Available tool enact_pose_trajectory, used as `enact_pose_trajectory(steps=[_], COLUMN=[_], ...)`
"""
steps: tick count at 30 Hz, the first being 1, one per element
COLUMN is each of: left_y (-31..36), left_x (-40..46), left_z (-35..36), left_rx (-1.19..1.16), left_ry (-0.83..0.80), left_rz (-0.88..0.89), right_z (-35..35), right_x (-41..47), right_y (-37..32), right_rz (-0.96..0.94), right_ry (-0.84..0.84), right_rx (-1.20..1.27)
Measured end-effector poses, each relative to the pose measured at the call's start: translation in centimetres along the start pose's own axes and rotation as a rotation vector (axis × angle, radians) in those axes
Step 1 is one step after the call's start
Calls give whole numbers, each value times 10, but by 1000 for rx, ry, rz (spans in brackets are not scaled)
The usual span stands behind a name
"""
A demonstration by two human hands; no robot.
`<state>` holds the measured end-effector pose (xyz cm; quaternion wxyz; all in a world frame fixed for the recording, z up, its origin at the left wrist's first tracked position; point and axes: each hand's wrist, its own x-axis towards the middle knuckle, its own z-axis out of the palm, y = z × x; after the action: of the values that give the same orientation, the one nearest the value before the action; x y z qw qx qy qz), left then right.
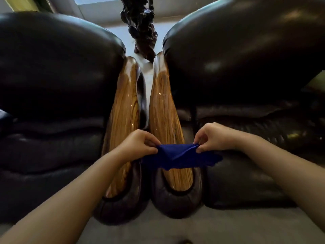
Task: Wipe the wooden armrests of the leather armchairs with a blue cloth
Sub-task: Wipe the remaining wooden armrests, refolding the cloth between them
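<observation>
Two dark leather armchairs stand side by side, the left armchair (52,76) and the right armchair (246,59). Between them run two glossy wooden armrests, the left armrest (124,103) and the right armrest (163,106). A blue cloth (177,156) is stretched across the near part of the right armrest. My left hand (139,144) pinches its left end. My right hand (213,136) pinches its right end. The cloth hides a band of the right armrest beneath it.
A dark carved wooden object (140,27) stands behind the gap between the chairs. Grey floor (175,229) lies in front of the padded arm fronts. A narrow pale gap (147,81) separates the two armrests.
</observation>
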<state>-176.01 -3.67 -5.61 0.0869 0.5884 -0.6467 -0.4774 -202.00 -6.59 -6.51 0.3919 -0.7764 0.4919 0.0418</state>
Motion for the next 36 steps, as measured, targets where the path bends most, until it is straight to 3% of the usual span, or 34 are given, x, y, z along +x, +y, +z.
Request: enact_pose_trajectory(steps=[5, 10, 15, 24, 26, 29, 30, 33, 36], left_y=[-44, -82, -100, -110, -108, -107, -110, -132, -149], left_x=[17, 68, 116, 132, 127, 103, 93, 71, 73], left_z=[42, 66, 76, 72, 79, 108, 122, 171, 195], left_rx=[-19, -2, 31, 67, 53, 27, 73, 314, 409], left_ry=[-85, -41, 134, 252, 395, 779, 842, 697, 462], left_rz=[-51, -103, -64, 33, 53, 226, 302, 491, 489], right_z=[56, 82, 80, 87, 95, 133, 154, 222, 250], right_x=[17, 59, 100, 122, 119, 93, 81, 53, 55], right_y=[36, 68, 92, 98, 97, 89, 85, 79, 85], right_rz=[56, 107, 158, 229, 235, 121, 65, 1, -5], right_ry=[-105, -119, 66, 310, 453, 929, 1033, 966, 814], right_rx=[43, 75, 9, -37, 26, 64, 64, 35, -37])
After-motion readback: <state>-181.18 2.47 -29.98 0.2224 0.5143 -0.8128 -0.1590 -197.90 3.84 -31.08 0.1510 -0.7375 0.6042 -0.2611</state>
